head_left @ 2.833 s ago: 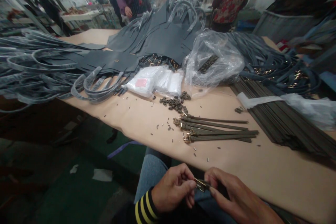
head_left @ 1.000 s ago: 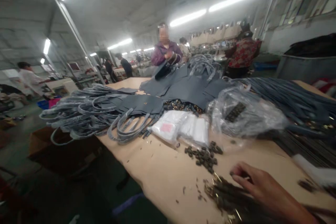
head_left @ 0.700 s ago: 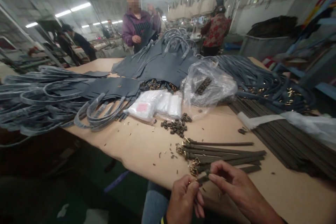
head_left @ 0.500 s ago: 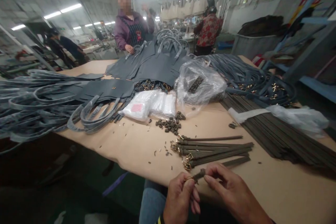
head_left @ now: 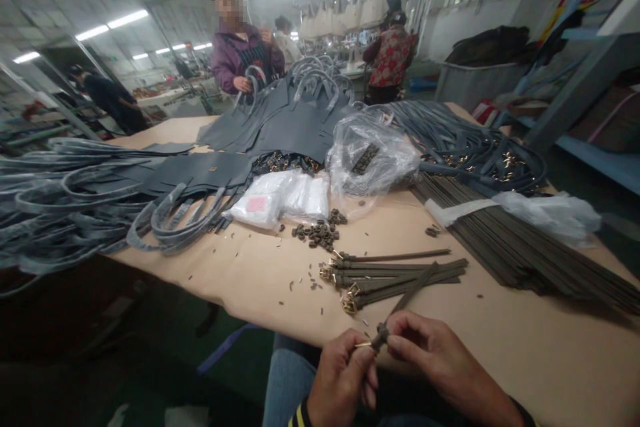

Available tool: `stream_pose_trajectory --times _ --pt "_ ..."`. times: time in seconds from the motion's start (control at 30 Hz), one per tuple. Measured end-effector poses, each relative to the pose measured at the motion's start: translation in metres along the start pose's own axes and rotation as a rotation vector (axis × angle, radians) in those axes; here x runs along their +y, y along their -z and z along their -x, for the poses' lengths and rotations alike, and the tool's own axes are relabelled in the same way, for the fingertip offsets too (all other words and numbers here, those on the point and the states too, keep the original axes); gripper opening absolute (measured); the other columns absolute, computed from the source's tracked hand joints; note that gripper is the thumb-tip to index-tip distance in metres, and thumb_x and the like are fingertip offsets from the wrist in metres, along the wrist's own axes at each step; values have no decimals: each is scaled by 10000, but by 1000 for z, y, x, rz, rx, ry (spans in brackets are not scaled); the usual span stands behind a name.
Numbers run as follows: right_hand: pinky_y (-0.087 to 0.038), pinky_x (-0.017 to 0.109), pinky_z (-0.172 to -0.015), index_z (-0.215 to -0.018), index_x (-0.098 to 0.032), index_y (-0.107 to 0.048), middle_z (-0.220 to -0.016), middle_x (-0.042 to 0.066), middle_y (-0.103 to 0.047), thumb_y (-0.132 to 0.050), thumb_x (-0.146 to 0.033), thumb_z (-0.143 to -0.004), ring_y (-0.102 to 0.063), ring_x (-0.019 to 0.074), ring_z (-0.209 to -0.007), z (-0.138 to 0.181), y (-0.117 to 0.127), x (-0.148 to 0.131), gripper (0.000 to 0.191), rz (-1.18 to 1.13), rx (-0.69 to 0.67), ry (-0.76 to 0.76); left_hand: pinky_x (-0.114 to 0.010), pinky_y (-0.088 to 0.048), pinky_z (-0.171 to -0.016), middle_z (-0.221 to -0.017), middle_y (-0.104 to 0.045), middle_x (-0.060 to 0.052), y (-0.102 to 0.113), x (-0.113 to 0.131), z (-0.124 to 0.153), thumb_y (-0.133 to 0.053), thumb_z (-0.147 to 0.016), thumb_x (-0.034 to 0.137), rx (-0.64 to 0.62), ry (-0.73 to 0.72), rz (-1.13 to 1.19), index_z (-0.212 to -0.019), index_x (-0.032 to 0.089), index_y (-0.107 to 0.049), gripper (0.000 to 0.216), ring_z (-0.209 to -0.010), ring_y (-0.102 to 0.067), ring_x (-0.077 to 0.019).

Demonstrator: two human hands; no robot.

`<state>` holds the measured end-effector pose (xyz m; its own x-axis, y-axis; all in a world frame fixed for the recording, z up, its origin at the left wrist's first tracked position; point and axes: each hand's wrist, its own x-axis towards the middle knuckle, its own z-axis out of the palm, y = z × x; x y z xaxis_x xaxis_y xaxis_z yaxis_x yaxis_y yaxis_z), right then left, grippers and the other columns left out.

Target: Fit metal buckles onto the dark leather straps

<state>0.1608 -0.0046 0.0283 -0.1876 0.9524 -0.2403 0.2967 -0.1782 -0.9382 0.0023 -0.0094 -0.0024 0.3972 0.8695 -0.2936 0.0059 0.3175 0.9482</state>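
Observation:
Between my two hands is a dark olive buckle strap (head_left: pixel 411 293), its tail slanting up and right over the table. My left hand (head_left: pixel 345 367) is closed on the buckle end, where a gold prong or frame edge pokes out. My right hand (head_left: pixel 430 350) pinches the strap beside a small dark keeper loop (head_left: pixel 382 332). Just beyond my hands lie several finished-looking straps with gold buckles (head_left: pixel 353 297), tails pointing right. Behind them is a small heap of dark keeper loops (head_left: pixel 317 233). Tiny loose bits are scattered left of the buckles.
White plastic packets (head_left: pixel 263 200) and a clear bag (head_left: pixel 370 153) stand mid-table. Long dark strips (head_left: pixel 480 240) lie at right, grey-blue straps (head_left: pixel 475 147) behind them. Grey-blue bag panels with handles (head_left: pixel 170 213) cover the left. A co-worker in purple (head_left: pixel 227 57) handles panels across the table.
The strap in my hands has swung so its tail now points up and right across the other straps. The co-worker opposite has lifted a handle. The view has shifted slightly.

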Motion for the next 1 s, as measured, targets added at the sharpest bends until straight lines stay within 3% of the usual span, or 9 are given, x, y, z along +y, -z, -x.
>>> stream_pose_trajectory --times 0.2,0.37,0.5,0.7,0.83,1.0 --pt "-352 227 -537 -651 -163 -497 -596 -22 -482 -496 -335 -739 -448 132 -590 -1 5 7 194 19 -70 12 -144 -271 -318 -406 -453 52 -3 -7 -1 -483 -720 526 -10 7 72 -655 134 -463 398 -285 -377 -34" --pt "-353 207 -498 -690 -153 -502 -587 -28 -489 -524 -381 -727 -459 115 -555 -3 3 10 233 -108 -129 -31 -145 -279 -324 -412 -445 56 -2 -11 -2 -469 -743 502 7 -5 63 -655 128 -473 384 -292 -376 -32" --pt "-398 224 -548 -723 -151 -538 -627 -16 -531 -522 -286 -723 -497 127 -603 -2 -2 7 136 -105 -70 -30 -145 -267 -313 -397 -432 61 -4 -9 -2 -456 -747 506 -2 7 62 -639 136 -463 385 -283 -372 -34" --pt "-452 259 -601 -677 -178 -539 -639 -6 -560 -540 -286 -674 -544 156 -631 1 -14 3 108 -98 148 -15 -147 -277 -317 -411 -436 60 -9 -4 -4 -433 -760 504 55 -7 83 -624 147 -442 382 -286 -378 -35" --pt "-462 252 -583 -706 -179 -541 -650 -3 -572 -555 -283 -664 -560 157 -630 1 -18 6 113 -134 118 -29 -146 -295 -336 -425 -445 55 -6 -7 -4 -415 -788 463 9 -18 53 -649 138 -457 355 -303 -386 -33" --pt "-450 252 -592 -714 -174 -552 -655 -2 -578 -534 -254 -697 -557 155 -633 1 -13 3 83 14 48 31 -143 -280 -330 -423 -444 56 -5 -11 -2 -387 -810 444 -34 -15 13 -678 135 -459 343 -304 -386 -35"
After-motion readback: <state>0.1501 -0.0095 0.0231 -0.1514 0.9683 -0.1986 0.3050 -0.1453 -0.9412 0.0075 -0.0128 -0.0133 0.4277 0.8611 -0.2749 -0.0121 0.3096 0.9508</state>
